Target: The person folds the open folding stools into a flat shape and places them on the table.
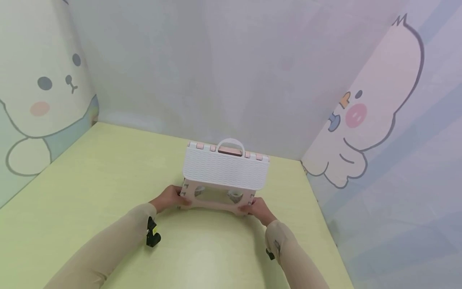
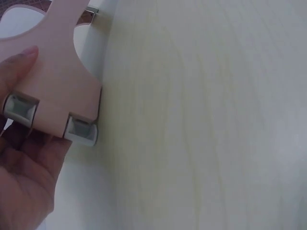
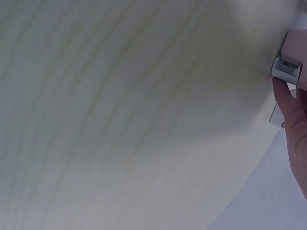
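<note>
1. One pink-and-white step stool [image 1: 225,165], one loop handle [image 1: 231,141], sitting on one yellow table [image 1: 108,168].
2. Two grips on it: left hand [image 1: 169,199], right hand [image 1: 260,209], fingers curled round one lower side each.
3. Two wall cartoons [image 1: 382,80], too.

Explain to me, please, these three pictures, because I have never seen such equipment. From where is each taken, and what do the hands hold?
There is no machine here: a person works with bare hands. The widest picture comes from a camera on the head, looking forward and down. The other two come from cameras on the wrists, each showing its own hand. The left hand and right hand grip opposite sides of what looks like a folding stool, with a white top, a pink leg panel and a white handle. It is at the pale yellow table; I cannot tell whether it rests there or is slightly lifted.
</note>
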A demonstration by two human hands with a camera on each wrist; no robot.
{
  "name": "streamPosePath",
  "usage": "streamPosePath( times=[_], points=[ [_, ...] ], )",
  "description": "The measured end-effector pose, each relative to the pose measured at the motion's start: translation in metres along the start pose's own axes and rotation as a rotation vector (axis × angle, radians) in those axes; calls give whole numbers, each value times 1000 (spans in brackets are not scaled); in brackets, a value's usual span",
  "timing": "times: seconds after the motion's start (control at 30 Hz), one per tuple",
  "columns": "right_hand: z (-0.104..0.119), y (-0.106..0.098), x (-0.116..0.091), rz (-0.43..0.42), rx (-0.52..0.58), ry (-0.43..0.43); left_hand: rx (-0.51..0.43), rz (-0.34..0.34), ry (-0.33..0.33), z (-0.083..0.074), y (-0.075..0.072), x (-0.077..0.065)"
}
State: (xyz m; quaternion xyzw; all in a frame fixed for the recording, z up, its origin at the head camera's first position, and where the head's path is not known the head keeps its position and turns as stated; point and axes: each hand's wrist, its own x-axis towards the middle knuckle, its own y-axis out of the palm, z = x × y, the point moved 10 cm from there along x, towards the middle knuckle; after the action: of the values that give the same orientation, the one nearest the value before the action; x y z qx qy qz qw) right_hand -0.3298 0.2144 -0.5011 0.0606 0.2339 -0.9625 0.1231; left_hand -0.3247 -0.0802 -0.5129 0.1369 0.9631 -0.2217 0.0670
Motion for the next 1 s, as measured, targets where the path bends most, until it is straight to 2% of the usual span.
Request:
streamPosePath(
  times=[0.2,0.47,1.0],
  points=[
    [1,0,-4,15,-17,-4,18,-2,19,-2,-1,-2],
    [36,3,-23,67,-7,-35,11,10,26,1,-1,-1],
    [35,4,-22,84,16,-7,-33,40,55,-1,2,-2]
  ],
)
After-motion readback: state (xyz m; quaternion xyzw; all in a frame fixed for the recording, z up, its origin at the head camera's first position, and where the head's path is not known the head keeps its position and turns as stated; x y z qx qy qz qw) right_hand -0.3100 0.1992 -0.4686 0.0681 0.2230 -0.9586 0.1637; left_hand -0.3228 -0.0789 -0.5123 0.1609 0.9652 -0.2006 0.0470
